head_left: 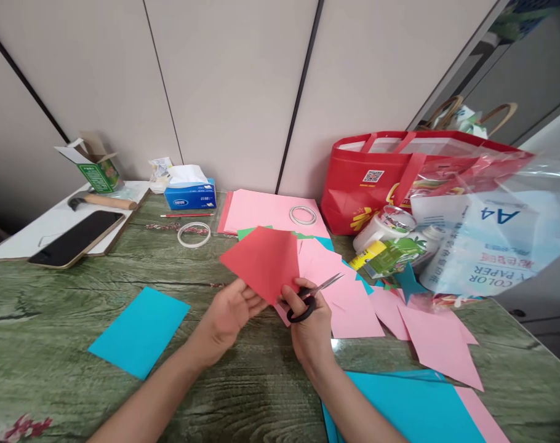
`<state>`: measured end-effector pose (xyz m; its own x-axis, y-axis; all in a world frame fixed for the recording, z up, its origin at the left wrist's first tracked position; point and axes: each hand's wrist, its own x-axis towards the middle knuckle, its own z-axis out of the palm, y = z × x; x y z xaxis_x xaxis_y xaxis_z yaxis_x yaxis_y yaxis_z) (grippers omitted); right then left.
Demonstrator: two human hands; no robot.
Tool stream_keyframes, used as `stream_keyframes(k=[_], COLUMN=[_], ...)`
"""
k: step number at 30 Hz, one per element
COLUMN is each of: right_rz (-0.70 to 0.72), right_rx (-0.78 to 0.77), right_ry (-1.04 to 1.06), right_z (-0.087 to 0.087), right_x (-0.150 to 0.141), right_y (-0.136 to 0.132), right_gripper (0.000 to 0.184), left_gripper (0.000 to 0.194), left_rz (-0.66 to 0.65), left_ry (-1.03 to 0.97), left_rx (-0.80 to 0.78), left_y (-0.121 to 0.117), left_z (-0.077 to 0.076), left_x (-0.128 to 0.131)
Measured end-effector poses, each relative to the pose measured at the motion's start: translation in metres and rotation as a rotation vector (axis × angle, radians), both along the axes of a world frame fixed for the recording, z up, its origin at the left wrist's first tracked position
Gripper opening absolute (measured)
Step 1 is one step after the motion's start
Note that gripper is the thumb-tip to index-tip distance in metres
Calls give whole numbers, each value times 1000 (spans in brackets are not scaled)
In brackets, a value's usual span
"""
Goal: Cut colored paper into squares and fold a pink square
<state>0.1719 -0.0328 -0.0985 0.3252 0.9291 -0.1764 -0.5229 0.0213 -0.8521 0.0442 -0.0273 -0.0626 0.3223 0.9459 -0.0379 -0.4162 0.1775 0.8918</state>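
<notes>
A sheet of red paper (266, 261) is held up above the table, with one corner pointing down toward me. My left hand (231, 311) grips its lower left edge, fingers behind the sheet. At the lower right edge, the fingers of my right hand (311, 329) pinch the paper too. That same hand holds a pair of scissors (326, 283) with black handles, the blades pointing right and away from the paper. Behind and beside the scissors lie overlapping pink sheets (358, 314). A blue sheet (140, 332) rests flat to the left of my left forearm.
Tape rolls (194, 235), a red pencil (186, 215) and a tissue box (190, 194) sit toward the back. At left are a phone (77, 239) and a hammer (104, 200). A red bag (354, 178) and a plastic paper bag (487, 240) stand right. Blue sheets (409, 406) lie near front right.
</notes>
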Motion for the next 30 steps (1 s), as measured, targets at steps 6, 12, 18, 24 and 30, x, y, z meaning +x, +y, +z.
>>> stream_keyframes(k=[6, 12, 18, 24, 30], right_rz=[21, -127, -163, -87, -87], right_rx=[86, -11, -8, 32, 81], right_ry=[-236, -163, -178, -225, -340], right_z=[-7, -7, -9, -1, -1], right_x=[1, 4, 6, 0, 1], right_y=[-3, 2, 4, -2, -3], right_gripper=[32, 35, 36, 31, 29], left_gripper=[30, 27, 29, 55, 54], left_rz=[155, 494, 319, 283, 477], left_ry=[199, 4, -30, 48, 26], left_rx=[-40, -137, -138, -175, -154], left_y=[-5, 3, -1, -5, 0], left_z=[-4, -1, 4, -1, -1], left_x=[-1, -6, 0, 3, 2])
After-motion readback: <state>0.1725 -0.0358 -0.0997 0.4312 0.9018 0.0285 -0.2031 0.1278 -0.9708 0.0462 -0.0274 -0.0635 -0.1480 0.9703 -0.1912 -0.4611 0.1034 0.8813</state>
